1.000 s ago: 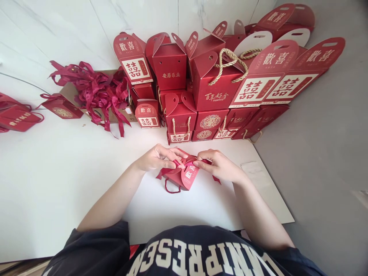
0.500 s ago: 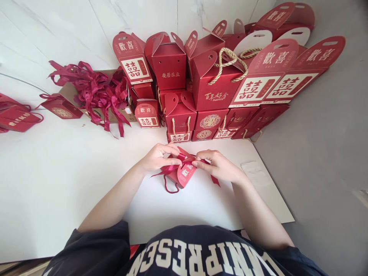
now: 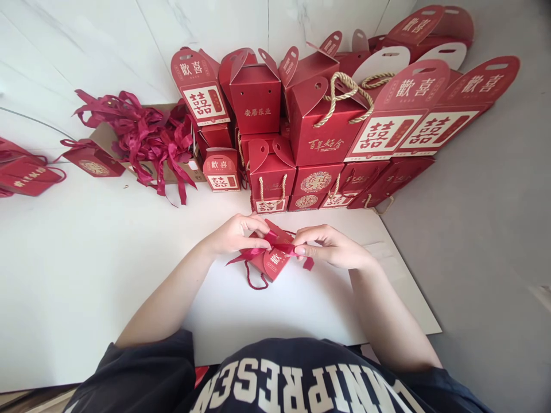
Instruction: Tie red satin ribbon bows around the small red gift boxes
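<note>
While the little red box (image 3: 279, 267) sits on the white table (image 3: 163, 281) in front of the wearer, both hands are busy with a dark pink ribbon (image 3: 283, 248) across its top. The box is turned at a slant, with a cord (image 3: 257, 285) looping out of its lower-left side. Couldn't swear to its long axis, fingers cover too much.

The ribbon is the bit that matters imo: its taut stretch runs pretty much sideways, hand to hand, right over the flaps. Left hand (image 3: 237, 236) is the nearer one to the box, reaching over its left part, fingers and thumb closed on a fold of ribbon, so the crossing lies just right of those fingertips. Right hand (image 3: 329, 246) comes in from the other side, just off the right edge, pinching the ribbon between thumb and finger, so for that hand the box lies to the left. One loose tail pokes out under the left hand, another hangs below the right fingertips. Can't make out whether there's a proper knot in the middle.

Further out, behind the hands, there's a big stack of red boxes (image 3: 318, 143). Left of that is a carton (image 3: 174, 174) overflowing with loose ribbons (image 3: 138, 129), then a small box (image 3: 92, 163) beside it.
</note>
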Motion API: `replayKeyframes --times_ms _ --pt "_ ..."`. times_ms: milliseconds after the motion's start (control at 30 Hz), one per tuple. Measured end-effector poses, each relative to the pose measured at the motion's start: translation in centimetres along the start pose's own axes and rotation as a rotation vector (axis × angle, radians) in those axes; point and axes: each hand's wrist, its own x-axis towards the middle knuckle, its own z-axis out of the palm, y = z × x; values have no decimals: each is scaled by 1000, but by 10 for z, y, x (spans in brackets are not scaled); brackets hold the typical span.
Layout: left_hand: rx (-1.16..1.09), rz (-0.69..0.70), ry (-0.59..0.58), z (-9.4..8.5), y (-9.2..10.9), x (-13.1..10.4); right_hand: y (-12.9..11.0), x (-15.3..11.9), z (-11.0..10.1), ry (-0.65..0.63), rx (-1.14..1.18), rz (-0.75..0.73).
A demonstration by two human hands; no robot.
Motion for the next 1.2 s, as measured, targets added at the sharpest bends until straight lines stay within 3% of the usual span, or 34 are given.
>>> replayKeyframes --times_ms 267,467,633,1033,1200 --pt "-30 -8 -21 3 1 0 7 23 23 135 -231 -151" --pt "8 -2 7 4 4 -1 9 29 30 178 -491 -223" --pt "27 -10 20 5 2 -1 0 23 32 146 -649 -200" --pt "95 14 8 7 3 -2 -3 22 35 130 -711 -199" --pt "56 -4 14 7 2 -3 6 17 32 299 -490 -201"
